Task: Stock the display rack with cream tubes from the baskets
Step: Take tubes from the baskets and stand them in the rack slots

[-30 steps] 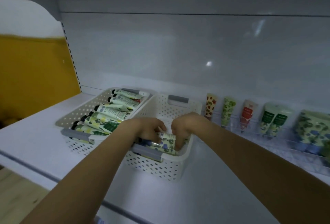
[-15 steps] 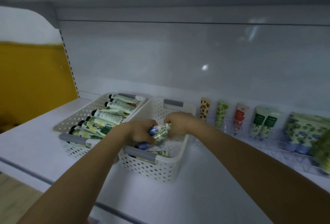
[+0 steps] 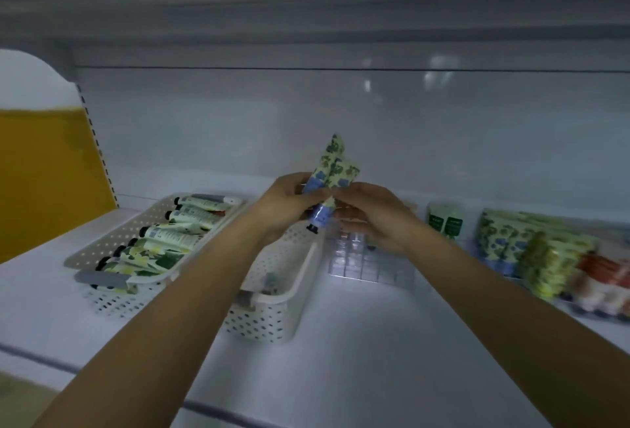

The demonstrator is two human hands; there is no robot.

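Observation:
My left hand [image 3: 289,204] grips a small bunch of cream tubes [image 3: 332,173] with blue and green flower print, caps pointing down, raised above the shelf. My right hand [image 3: 371,218] meets them from the right, its fingers curled against the bunch. Below my hands stands the right white basket [image 3: 272,318], almost emptied, with one small thing left inside. The left white basket [image 3: 102,250] holds several green-printed tubes lying side by side. A clear display rack [image 3: 368,265] sits behind my right hand, its near compartments bare.
Further right the rack carries standing tubes: dark green ones [image 3: 445,223], blue-flower ones [image 3: 501,240], lime ones [image 3: 552,264] and red ones [image 3: 603,277]. A white back panel closes the shelf and an upper shelf hangs overhead. A yellow wall [image 3: 44,172] lies left.
Both hands have risen out of the right basket with the bunch of blue-flower tubes, now upright above the shelf. The view has shifted right, showing more of the rack.

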